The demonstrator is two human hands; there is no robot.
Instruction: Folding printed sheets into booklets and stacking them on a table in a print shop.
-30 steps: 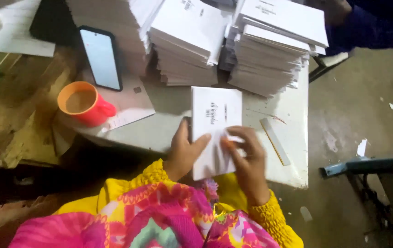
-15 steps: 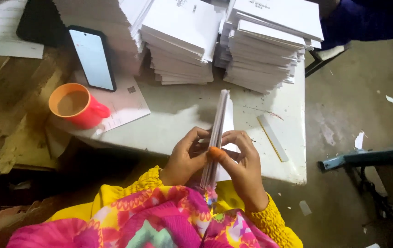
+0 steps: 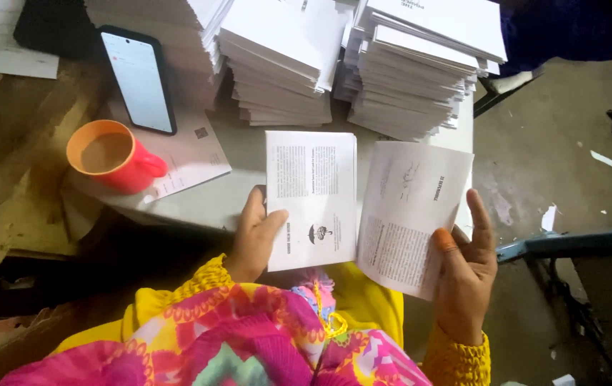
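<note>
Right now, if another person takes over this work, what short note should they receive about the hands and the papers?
Left hand: holds the left half of the printed sheet, thumb on top.
Right hand: holds the right half at its lower edge, lifted off the table.
The sheet is open flat along its centre fold.
Stacks of folded sheets stand at the far side; an orange cup and a phone are to the left.
Done: many sheets stacked. Left: this sheet is not folded shut.

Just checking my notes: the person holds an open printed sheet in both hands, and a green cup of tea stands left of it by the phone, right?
Not quite: the cup is orange-red, not green, as the head view shows. Otherwise correct: the left hand and right hand hold the open printed sheet, and the cup stands left of it by the phone.
</note>
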